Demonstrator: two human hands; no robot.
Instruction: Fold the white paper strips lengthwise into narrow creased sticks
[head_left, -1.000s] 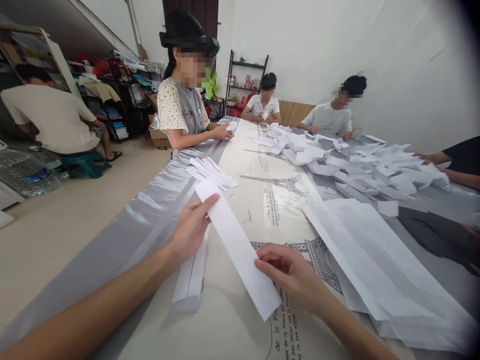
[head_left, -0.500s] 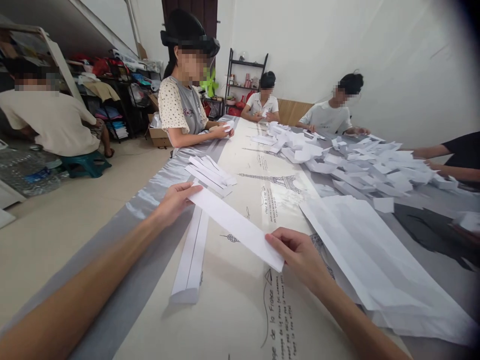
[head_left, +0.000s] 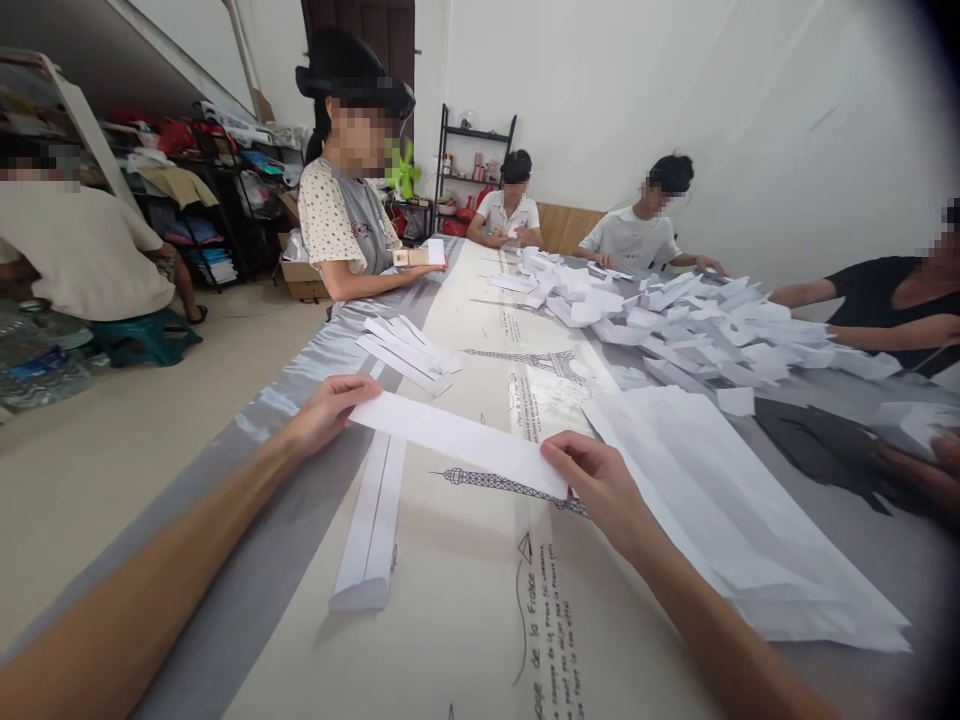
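Observation:
A long white paper strip (head_left: 457,440) is stretched between my two hands above the tablecloth. My left hand (head_left: 330,412) pinches its left end, thumb and fingers closed on it. At the right end, my right hand (head_left: 589,475) grips the strip between thumb and bent fingers. Below the strip, a folded white paper (head_left: 367,540) with a seam along its length lies on the table. Several more paper strips (head_left: 409,352) rest in a fanned bundle just beyond my left hand. Large white paper sheets (head_left: 727,500) are stacked to the right of my right hand.
A wide heap of white paper pieces (head_left: 675,315) covers the table's far right. A dark flat piece (head_left: 817,445) lies by the sheets. Co-workers sit around the table; the nearest person (head_left: 352,190) holds a small wooden block (head_left: 412,257) and white paper. Another sits on a green stool (head_left: 142,338).
The strip has turned closer to level as my right hand rose slightly and my left hand shifted left. The view has swung slightly right. In the nearest co-worker's hands, a wooden block now shows.

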